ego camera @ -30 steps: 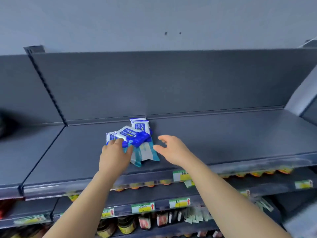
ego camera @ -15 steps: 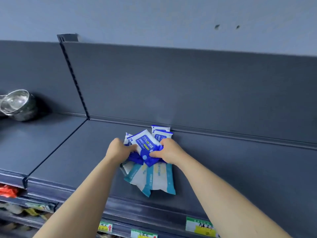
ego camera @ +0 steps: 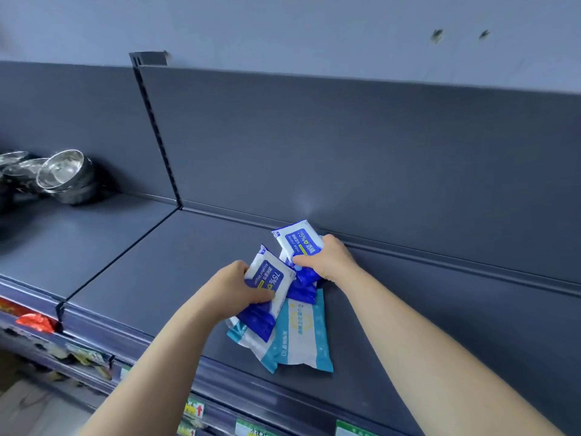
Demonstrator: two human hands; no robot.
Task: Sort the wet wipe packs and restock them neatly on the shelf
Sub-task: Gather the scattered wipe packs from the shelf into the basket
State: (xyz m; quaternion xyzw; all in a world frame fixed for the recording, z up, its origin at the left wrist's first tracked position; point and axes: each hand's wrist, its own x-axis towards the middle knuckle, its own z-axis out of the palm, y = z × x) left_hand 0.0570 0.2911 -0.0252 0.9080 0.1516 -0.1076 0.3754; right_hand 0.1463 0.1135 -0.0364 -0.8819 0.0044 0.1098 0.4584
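Surface: a dark grey metal shelf [ego camera: 151,272], flat and matte; a seam runs from its front lip back to a slotted upright [ego camera: 156,130], splitting it into two bays
Room: a grey back panel [ego camera: 361,158] rises behind the shelf; a pale wall [ego camera: 283,29] shows above it
Packs: two teal-and-white wipe packs [ego camera: 303,336] lie overlapped on the right bay, near the front lip; blue packs sit piled over their far ends
Left hand [ego camera: 234,287]: grips a blue alcohol wipe pack [ego camera: 268,289], thumb curled over its face; the pack is tilted over the pile
Right hand [ego camera: 328,261]: pinches a second blue pack [ego camera: 298,242] by its near end, close to the back panel
Edges: the front lip carries price tags [ego camera: 195,409] below; a ridge runs along the foot of the back panel
Open room: shelf surface stretches wide to the right of the pile and left toward the seam; steel bowls [ego camera: 64,176] stand well apart in the left bay
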